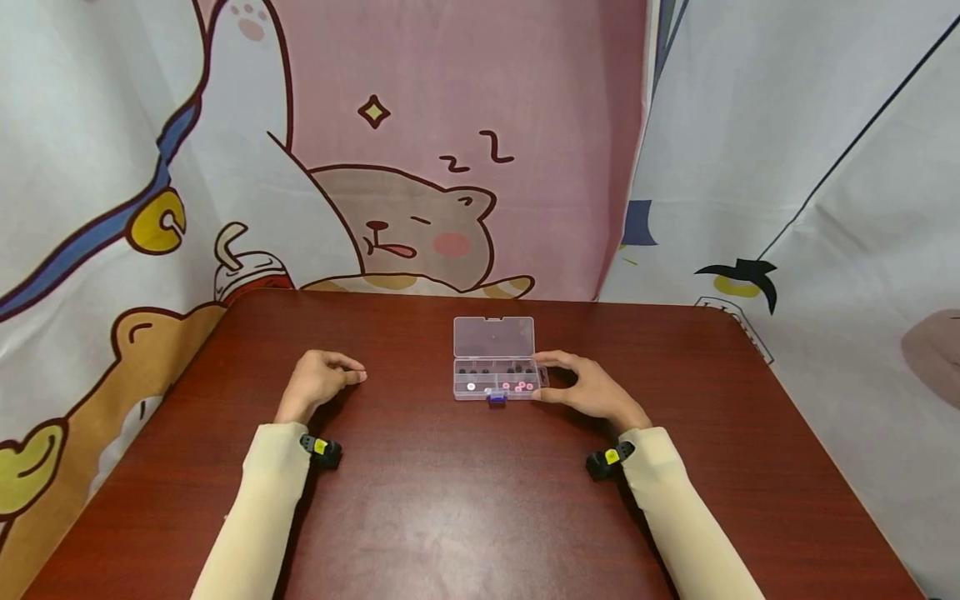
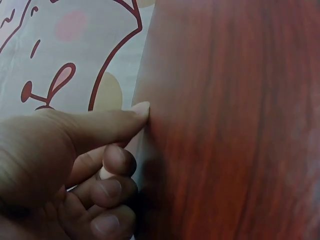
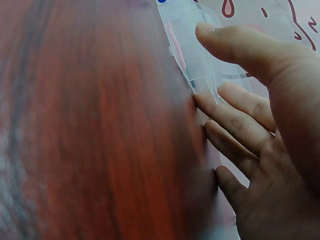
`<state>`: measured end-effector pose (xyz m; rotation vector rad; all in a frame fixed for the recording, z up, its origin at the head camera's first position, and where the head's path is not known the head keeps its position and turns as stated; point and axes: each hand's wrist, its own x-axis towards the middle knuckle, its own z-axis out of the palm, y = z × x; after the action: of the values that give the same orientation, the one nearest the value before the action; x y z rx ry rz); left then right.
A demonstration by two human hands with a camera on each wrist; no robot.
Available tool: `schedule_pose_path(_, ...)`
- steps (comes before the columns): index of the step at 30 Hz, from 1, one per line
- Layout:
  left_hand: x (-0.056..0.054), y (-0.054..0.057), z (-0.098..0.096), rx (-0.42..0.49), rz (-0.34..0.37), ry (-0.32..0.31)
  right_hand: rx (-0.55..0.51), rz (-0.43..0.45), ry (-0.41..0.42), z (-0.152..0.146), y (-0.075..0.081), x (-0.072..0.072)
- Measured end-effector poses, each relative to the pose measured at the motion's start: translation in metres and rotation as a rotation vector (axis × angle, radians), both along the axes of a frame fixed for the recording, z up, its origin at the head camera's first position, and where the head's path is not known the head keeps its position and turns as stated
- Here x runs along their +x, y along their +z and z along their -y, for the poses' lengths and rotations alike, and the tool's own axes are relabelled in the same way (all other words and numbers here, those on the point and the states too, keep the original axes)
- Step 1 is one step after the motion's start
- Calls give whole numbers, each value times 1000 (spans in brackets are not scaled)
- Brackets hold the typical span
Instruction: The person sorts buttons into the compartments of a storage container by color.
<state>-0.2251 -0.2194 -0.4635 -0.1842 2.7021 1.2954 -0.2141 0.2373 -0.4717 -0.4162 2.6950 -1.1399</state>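
A small clear plastic compartment box (image 1: 495, 394) stands on the table with its lid (image 1: 493, 337) raised at the back. Small black pieces lie in its rear compartments, white and pinkish-red ones (image 1: 521, 386) in the front row. At the box's right end my right hand (image 1: 592, 390) holds it between thumb and fingers; the right wrist view shows the thumb over the clear plastic (image 3: 182, 45). My left hand (image 1: 318, 382) rests at the table, well to the left of the box, fingers loosely curled, with no object visible in it.
The brown wooden table (image 1: 450, 500) reaches back to a curtain (image 1: 570, 125) printed with cartoon animals. A blue latch (image 1: 497, 400) sits at the box's front edge. Each wrist wears a small black camera, the left (image 1: 324, 452) and the right (image 1: 606, 462).
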Motion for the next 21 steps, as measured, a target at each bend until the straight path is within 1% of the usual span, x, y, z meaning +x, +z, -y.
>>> schedule_pose_path(2, 0, 1, -1, 5, 3, 13, 2, 3, -1, 0, 0, 0)
schedule_pose_path(6, 1, 1, -1, -6, -8, 10, 6, 7, -2, 1, -1, 0)
schedule_pose_path(13, 0, -1, 1, -34, -52, -48, 10, 7, -2, 0, -2, -1)
schedule_pose_path(21, -1, -2, 0, -74, -97, -60, 3, 4, 1, 0, -1, -1)
